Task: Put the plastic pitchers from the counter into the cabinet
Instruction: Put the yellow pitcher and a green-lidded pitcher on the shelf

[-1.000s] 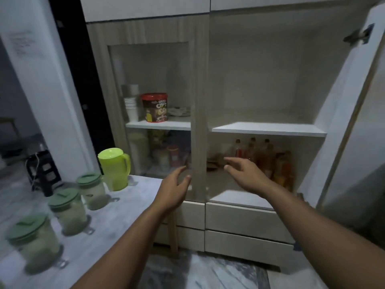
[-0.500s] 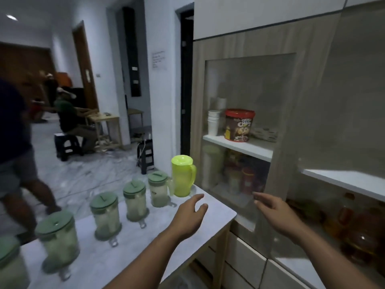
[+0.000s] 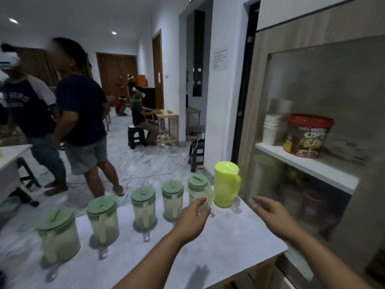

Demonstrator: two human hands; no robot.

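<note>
Both forearms reach forward over the counter from the bottom of the view. The left hand is held palm-in, its fingers loosely curved and spread apart, holding nothing; the fingertips lie in front of the handle of the nearest clear pitcher, and whether they touch it cannot be told through the blur. The right hand is stretched flat, palm down, fingers straight and slightly fanned, pointing left toward the yellow pitcher and holding nothing. That pitcher stands upright at the far edge of the counter, just beside the cabinet, its long axis vertical, lid on, its handle turned to the right toward the cabinet. Five clear pitchers with green lids stand upright in a row running from it to the left front of the counter, long axes vertical too; the handles of the nearer ones face the camera. Behind the cabinet's glass door, a stack of cups and a red-lidded tub sit on a shelf.
</note>
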